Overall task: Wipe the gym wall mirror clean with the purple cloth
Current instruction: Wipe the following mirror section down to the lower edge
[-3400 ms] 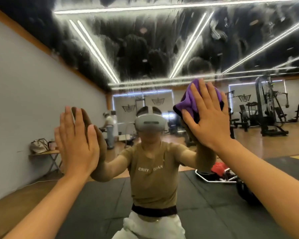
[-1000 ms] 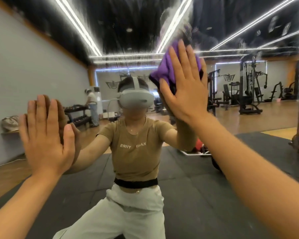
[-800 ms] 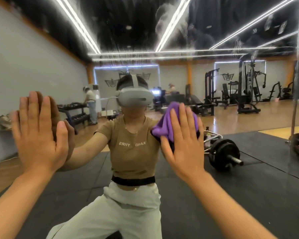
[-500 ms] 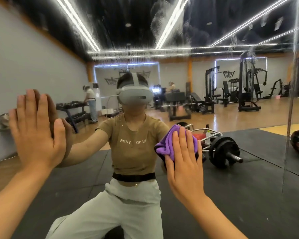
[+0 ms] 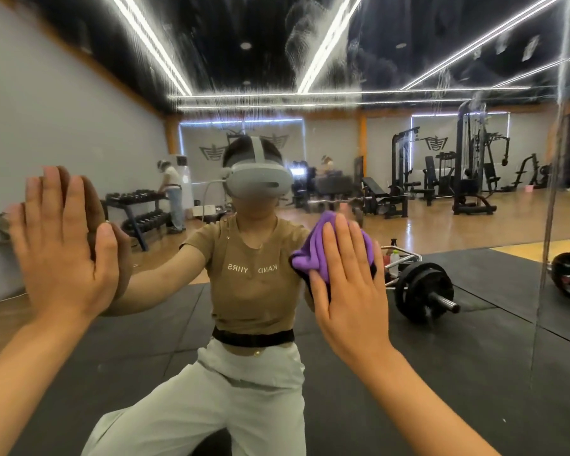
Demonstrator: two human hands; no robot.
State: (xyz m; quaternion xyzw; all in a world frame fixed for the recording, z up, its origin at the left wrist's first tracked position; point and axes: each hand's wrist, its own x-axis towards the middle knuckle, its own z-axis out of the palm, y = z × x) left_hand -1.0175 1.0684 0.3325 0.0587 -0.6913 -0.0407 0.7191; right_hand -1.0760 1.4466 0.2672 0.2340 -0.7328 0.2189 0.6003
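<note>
Purple bunched microfibre cloth [image 5: 313, 258] sits pressed against the large glass gym wall mirror [image 5: 408, 60], pinned there under the straight, spread fingers of the right hand [image 5: 348, 291]. That hand lies flat with its palm toward the glass, its fingers neither curled nor pinching; folds of the cloth stick out to the left of and above the fingertips. The cloth is a little right of the middle of the view, over the reflected shoulder of the person in the tan T-shirt and pale trousers.

Well apart, on the left side, the left hand [image 5: 61, 248] is also flat against the mirror, fingers straight and close together, holding nothing; its darker reflection meets it palm to palm.

Whitish smears and streaks cloud the upper part of the glass, across the reflected black ceiling with its bright light strips. A vertical seam in the mirror [image 5: 550, 225] runs down the right side. Reflected lower down are dark floor mats, a black barbell with plates [image 5: 422, 291] just right of the cloth hand, a dumbbell rack [image 5: 139, 212] by the grey wall, and black weight machines [image 5: 468, 172] further back.
</note>
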